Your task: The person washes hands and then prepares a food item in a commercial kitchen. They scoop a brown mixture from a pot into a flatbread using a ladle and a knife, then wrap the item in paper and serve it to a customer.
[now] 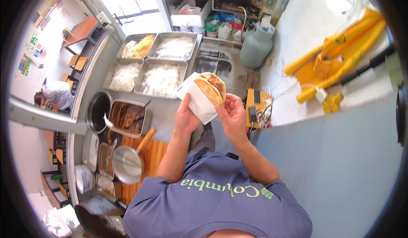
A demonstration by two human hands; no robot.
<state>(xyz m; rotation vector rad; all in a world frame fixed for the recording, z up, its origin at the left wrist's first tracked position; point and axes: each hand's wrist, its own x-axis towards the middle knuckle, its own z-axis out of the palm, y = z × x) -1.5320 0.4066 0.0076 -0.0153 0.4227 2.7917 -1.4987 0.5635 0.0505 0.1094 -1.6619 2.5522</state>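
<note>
A round flatbread [207, 90] with brown filling at its open edge is held up at chest height, partly inside a white paper sleeve [199, 105]. My left hand [186, 115] grips the sleeve's lower side, with the thumb on the paper. My right hand [232, 113] pinches the bread's near right edge, thumb on the front and fingers curled beside it. To the left, a metal tray [129, 118] holds brown, chopped-looking filling and a utensil. The bread covers part of the fingers, so their exact contact is hidden.
Four metal trays of pale and yellow strips, one rim here [167, 96], stand on the counter. A black bowl [98, 110], a wood-handled pan [128, 164], a cutting board [156, 155] and stacked plates [84, 179] lie left. A gas cylinder [256, 47] stands ahead. Beyond the window, a person [57, 94] bends over.
</note>
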